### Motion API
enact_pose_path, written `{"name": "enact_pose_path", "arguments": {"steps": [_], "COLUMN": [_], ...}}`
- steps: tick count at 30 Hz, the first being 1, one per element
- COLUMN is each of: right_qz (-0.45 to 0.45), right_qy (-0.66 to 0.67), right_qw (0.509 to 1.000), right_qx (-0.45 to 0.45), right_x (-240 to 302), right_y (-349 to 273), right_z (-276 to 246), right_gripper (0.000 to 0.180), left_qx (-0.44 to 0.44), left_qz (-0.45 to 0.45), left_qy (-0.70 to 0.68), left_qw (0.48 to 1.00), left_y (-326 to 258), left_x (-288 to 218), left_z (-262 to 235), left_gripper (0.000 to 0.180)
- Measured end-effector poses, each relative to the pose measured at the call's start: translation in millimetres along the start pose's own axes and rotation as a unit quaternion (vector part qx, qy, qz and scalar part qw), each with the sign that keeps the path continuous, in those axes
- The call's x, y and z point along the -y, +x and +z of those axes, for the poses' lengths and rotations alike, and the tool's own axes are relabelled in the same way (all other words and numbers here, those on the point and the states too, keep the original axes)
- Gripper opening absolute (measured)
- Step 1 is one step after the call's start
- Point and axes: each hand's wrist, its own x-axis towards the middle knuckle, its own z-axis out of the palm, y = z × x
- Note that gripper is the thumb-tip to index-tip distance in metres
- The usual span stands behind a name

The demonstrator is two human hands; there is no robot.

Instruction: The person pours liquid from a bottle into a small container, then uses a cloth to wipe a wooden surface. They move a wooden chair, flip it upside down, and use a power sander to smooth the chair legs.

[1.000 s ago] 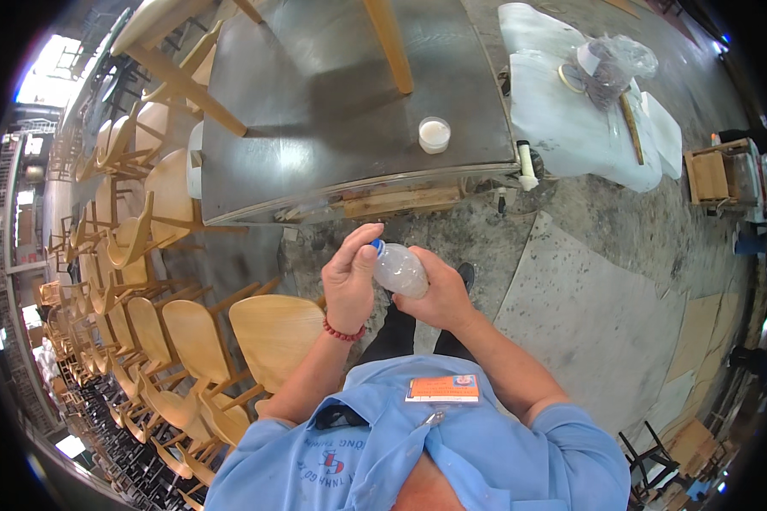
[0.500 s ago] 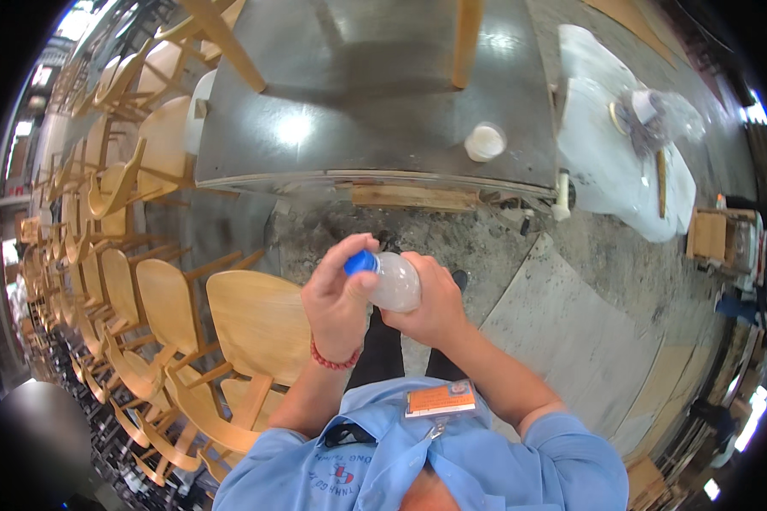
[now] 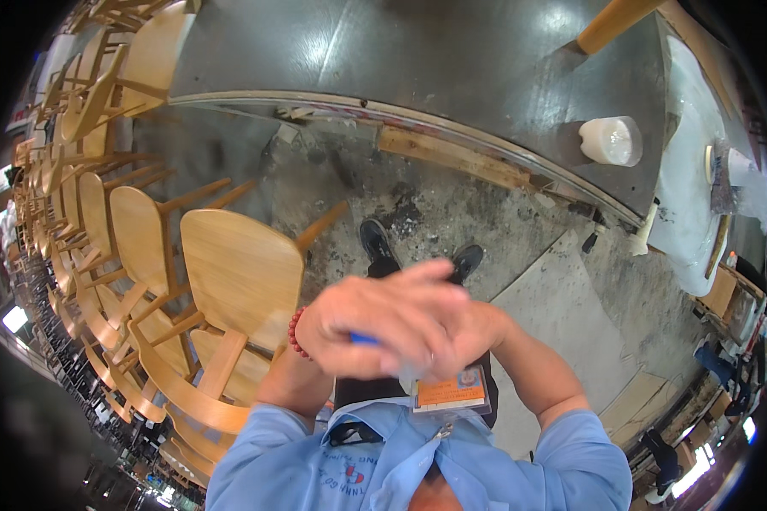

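Note:
Low in front of my chest, both hands overlap around a clear plastic bottle, which they mostly hide. Its blue cap (image 3: pixel 365 339) shows between the thumb and fingers of my left hand (image 3: pixel 375 319), which wears a red bead bracelet (image 3: pixel 296 332). That hand is smeared by motion and lies across the bottle, curled at the cap. My right hand (image 3: pixel 473 336) is closed around the bottle's body, partly behind the left fingers. A clear cup with white contents (image 3: pixel 609 140) stands on the dark tabletop (image 3: pixel 400 64), apart from both hands.
Wooden chairs (image 3: pixel 239 264) crowd the left side, one close by my left arm. A wooden leg (image 3: pixel 618 24) stands on the tabletop. White plastic sheeting (image 3: pixel 690 187) lies beyond its right end. A pale board (image 3: pixel 562 315) covers the floor at right.
Both hands have drawn the bottle down toward my chest. My left hand has swung over it, hiding most of its body. The view has shifted left, and both shoes now show.

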Motion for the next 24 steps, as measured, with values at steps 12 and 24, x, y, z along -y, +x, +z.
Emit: {"name": "enact_pose_path", "arguments": {"steps": [12, 24], "right_qz": [0.031, 0.318], "right_qy": [-0.321, -0.127], "right_qw": [0.841, 0.909], "right_qx": [-0.435, -0.236], "right_x": [-45.7, -110.0], "right_y": [28.6, 2.3], "right_z": [-25.7, -96.9], "right_gripper": [0.062, 0.071], "left_qx": [-0.351, -0.221], "left_qz": [-0.267, -0.317], "left_qy": [0.042, 0.096], "left_qw": [0.897, 0.917], "left_y": [-1.9, -59.9], "left_x": [59.7, 202.0], "left_z": [-16.6, -137.9], "left_gripper": [0.035, 0.078]}}
